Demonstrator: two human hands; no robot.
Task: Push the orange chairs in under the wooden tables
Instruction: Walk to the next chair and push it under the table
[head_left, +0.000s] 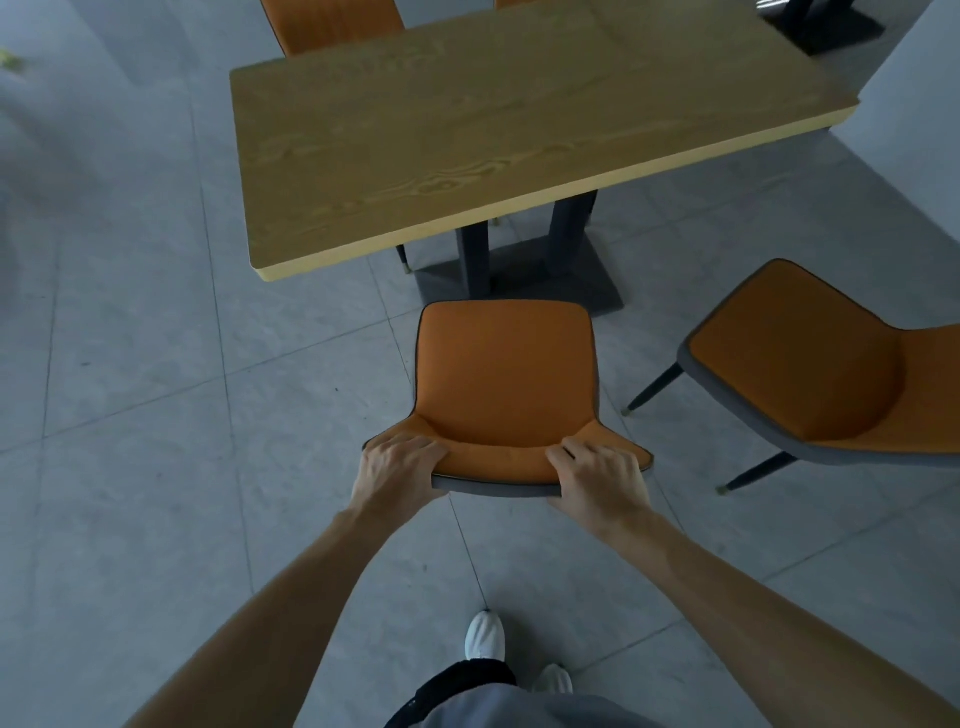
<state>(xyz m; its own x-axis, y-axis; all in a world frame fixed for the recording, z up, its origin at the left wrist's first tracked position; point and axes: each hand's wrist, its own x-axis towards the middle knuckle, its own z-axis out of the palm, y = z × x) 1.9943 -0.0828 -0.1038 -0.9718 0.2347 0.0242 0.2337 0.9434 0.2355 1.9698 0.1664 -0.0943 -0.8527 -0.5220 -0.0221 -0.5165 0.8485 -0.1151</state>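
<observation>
Both grips atop orange chair (504, 374) backrest.

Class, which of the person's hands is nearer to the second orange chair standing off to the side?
Right. The right hand grips the held chair's backrest end facing the side chair; the left hand grips the far end.

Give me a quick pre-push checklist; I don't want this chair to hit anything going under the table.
1. Left hand grips the held chair backrest: ok.
2. Right hand grips it too: ok.
3. Seat faces the wooden table: ok.
4. Table pedestal stands straight ahead of the seat: not ok.
5. Second chair apart on the right: ok.
6. Seat clears the tabletop's underside: cannot tell.
</observation>
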